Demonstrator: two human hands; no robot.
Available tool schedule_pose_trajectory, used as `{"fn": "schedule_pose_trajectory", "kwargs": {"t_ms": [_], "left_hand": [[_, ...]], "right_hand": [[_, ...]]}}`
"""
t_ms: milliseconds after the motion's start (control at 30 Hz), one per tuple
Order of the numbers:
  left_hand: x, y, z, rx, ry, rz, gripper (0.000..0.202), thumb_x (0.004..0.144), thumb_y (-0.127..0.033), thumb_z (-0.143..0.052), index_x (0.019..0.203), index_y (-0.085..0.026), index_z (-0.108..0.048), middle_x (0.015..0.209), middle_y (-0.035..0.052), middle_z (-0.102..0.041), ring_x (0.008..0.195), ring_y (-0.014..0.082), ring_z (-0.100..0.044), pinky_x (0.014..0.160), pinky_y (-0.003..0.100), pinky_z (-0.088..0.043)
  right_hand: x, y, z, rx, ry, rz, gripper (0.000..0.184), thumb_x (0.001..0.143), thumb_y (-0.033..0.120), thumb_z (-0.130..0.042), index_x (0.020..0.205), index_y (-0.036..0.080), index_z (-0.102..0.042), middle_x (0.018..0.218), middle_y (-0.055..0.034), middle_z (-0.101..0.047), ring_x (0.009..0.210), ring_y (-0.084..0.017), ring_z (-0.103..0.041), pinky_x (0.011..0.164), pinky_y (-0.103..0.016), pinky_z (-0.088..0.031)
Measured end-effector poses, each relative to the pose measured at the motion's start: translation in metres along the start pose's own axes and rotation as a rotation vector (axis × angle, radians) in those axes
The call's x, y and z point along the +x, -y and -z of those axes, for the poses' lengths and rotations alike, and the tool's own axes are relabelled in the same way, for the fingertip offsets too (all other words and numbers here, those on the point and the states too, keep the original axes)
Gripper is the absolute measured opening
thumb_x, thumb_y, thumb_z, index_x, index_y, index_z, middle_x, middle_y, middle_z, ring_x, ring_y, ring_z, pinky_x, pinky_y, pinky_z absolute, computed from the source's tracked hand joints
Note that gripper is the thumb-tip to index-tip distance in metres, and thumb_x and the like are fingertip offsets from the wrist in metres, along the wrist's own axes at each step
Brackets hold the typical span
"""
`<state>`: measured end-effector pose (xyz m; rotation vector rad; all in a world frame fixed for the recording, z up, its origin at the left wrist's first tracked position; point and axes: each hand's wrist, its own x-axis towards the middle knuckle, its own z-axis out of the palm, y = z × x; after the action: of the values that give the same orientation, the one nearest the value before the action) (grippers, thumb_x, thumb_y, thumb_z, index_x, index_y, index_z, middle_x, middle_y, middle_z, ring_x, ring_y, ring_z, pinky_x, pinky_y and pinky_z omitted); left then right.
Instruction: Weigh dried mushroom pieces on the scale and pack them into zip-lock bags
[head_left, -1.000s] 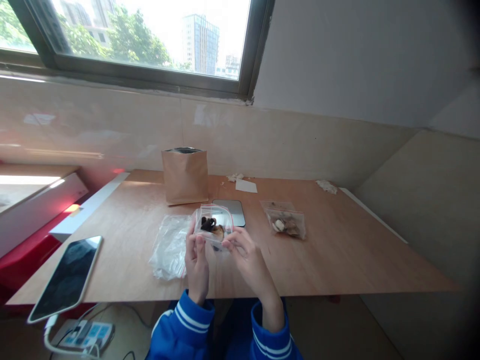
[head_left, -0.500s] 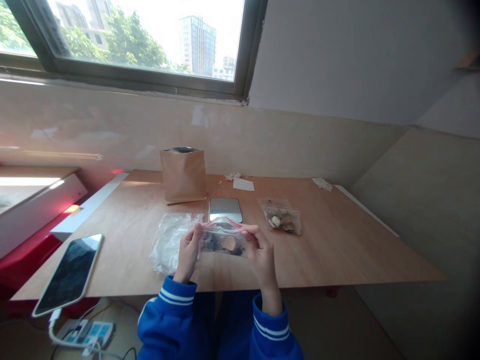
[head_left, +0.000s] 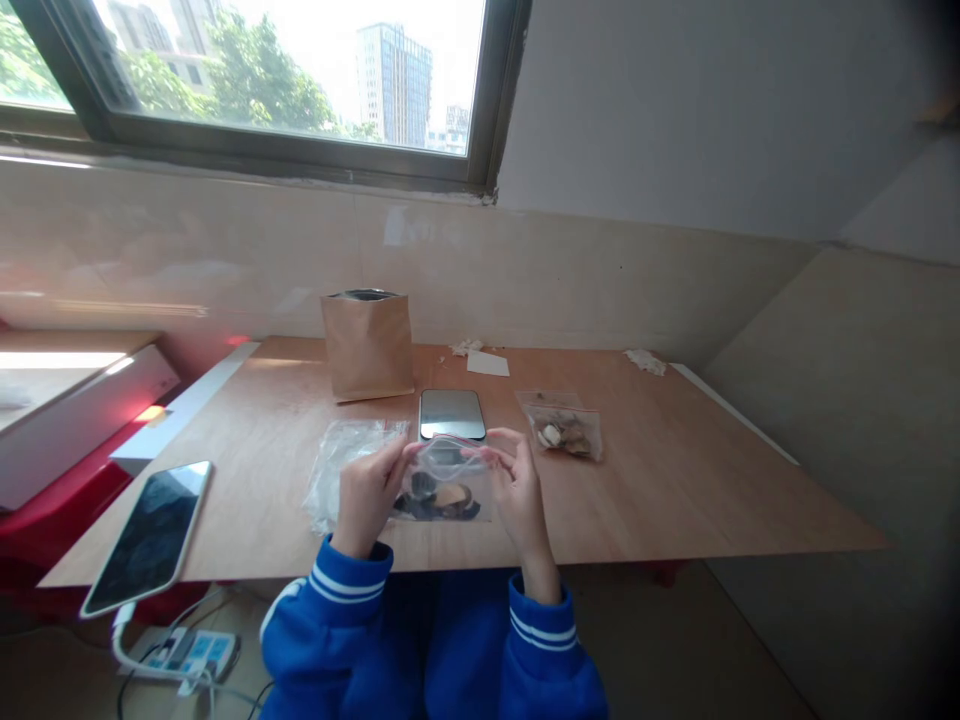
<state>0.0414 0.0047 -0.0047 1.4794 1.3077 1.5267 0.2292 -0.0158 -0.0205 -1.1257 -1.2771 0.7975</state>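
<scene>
Between my hands is a clear zip bag (head_left: 480, 505) with dark and tan dried pieces at its bottom; its mouth gapes a little. My left hand (head_left: 369, 492) pinches the left end of the zip rim, and my right hand (head_left: 519, 492) pinches the right end. Just beyond the bag lies a flat silver-topped scale (head_left: 451, 412). A heap of clear plastic bags (head_left: 330, 470) is partly behind my left hand. To the right, filled zip bags (head_left: 574, 435) with pale and brown pieces rest on the table.
A brown paper pouch (head_left: 367, 345) stands open-topped at the back of the wooden table (head_left: 675, 490). Near it are a white card (head_left: 487, 364) and crumpled scraps (head_left: 645, 362). A phone (head_left: 150, 540) with a charging cable overhangs the front left edge, above a power strip (head_left: 199, 655).
Both hands still hold the zip bag. It now hangs more upright, so the pieces at its bottom show more clearly. My left hand has shifted slightly left and turned.
</scene>
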Motion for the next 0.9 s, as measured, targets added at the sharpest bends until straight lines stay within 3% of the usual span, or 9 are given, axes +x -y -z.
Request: {"fn": "schedule_pose_trajectory", "kwargs": {"t_ms": [100,200,267,367,600,700,800,900], "left_hand": [[0.003,-0.007,-0.01,-0.004,-0.043,-0.036,0.03,0.069,-0.042,-0.075,0.053,-0.021,-0.061,0.048,-0.0022,-0.051,0.049,0.0111,-0.036,0.053,0.024,-0.023],[0.005,-0.006,-0.01,0.079,-0.133,-0.075,0.039,0.076,-0.047,-0.067,0.048,-0.021,-0.057,0.045,-0.002,-0.052,0.046,0.0109,-0.039,0.054,0.025,-0.027],[0.003,-0.003,-0.006,0.13,-0.198,-0.042,0.049,0.082,-0.05,-0.06,0.043,-0.021,-0.052,0.039,-0.0023,-0.046,0.042,0.0109,-0.04,0.053,0.025,-0.03],[0.0,0.001,0.002,0.122,-0.248,0.069,0.058,0.084,-0.057,-0.054,0.038,-0.021,-0.045,0.033,-0.0028,-0.038,0.036,0.0111,-0.039,0.05,0.026,-0.031],[-0.002,0.024,-0.007,-0.12,-0.113,0.149,0.06,0.078,-0.074,-0.047,0.05,-0.021,-0.048,0.043,-0.0014,-0.047,0.044,0.0123,-0.045,0.049,0.025,-0.035],[-0.005,0.032,-0.017,-0.242,-0.015,0.11,0.052,0.079,-0.069,-0.051,0.069,-0.019,-0.062,0.066,0.0032,-0.064,0.066,0.016,-0.06,0.064,0.026,-0.045],[-0.01,0.034,-0.024,-0.303,0.108,0.082,0.043,0.083,-0.059,-0.055,0.088,-0.018,-0.067,0.088,0.0065,-0.07,0.084,0.019,-0.064,0.078,0.028,-0.048],[-0.014,0.035,-0.03,-0.261,-0.003,0.097,0.04,0.086,-0.055,-0.053,0.085,-0.018,-0.066,0.076,0.0032,-0.067,0.074,0.0162,-0.061,0.071,0.026,-0.047]], "right_hand": [[0.002,-0.013,-0.009,0.204,0.065,-0.119,0.049,0.086,0.058,-0.055,0.116,0.02,-0.054,0.102,-0.0117,-0.074,0.098,-0.025,-0.07,0.083,-0.039,-0.056],[0.003,-0.02,-0.008,0.172,0.145,-0.148,0.045,0.083,0.062,-0.057,0.089,0.018,-0.064,0.088,-0.0112,-0.076,0.087,-0.026,-0.072,0.086,-0.041,-0.054],[0.003,-0.019,-0.005,0.124,0.132,-0.13,0.041,0.082,0.059,-0.06,0.077,0.019,-0.065,0.078,-0.009,-0.076,0.08,-0.024,-0.072,0.084,-0.039,-0.054],[0.002,-0.012,-0.006,0.124,0.051,-0.13,0.039,0.081,0.056,-0.063,0.074,0.018,-0.064,0.07,-0.0068,-0.074,0.071,-0.022,-0.071,0.075,-0.034,-0.054],[0.004,-0.017,-0.02,0.269,-0.191,-0.204,0.04,0.075,0.057,-0.069,0.073,0.017,-0.062,0.065,-0.0063,-0.073,0.061,-0.021,-0.071,0.064,-0.031,-0.054],[0.006,-0.024,-0.023,0.321,-0.383,-0.241,0.045,0.073,0.059,-0.069,0.078,0.015,-0.064,0.07,-0.0086,-0.074,0.06,-0.022,-0.071,0.061,-0.03,-0.054],[0.007,-0.027,-0.025,0.333,-0.488,-0.269,0.051,0.074,0.063,-0.065,0.081,0.013,-0.068,0.074,-0.0103,-0.075,0.063,-0.022,-0.071,0.063,-0.03,-0.054],[0.007,-0.026,-0.026,0.324,-0.419,-0.261,0.056,0.078,0.066,-0.058,0.082,0.012,-0.071,0.072,-0.0103,-0.075,0.063,-0.022,-0.071,0.064,-0.03,-0.054]]}}
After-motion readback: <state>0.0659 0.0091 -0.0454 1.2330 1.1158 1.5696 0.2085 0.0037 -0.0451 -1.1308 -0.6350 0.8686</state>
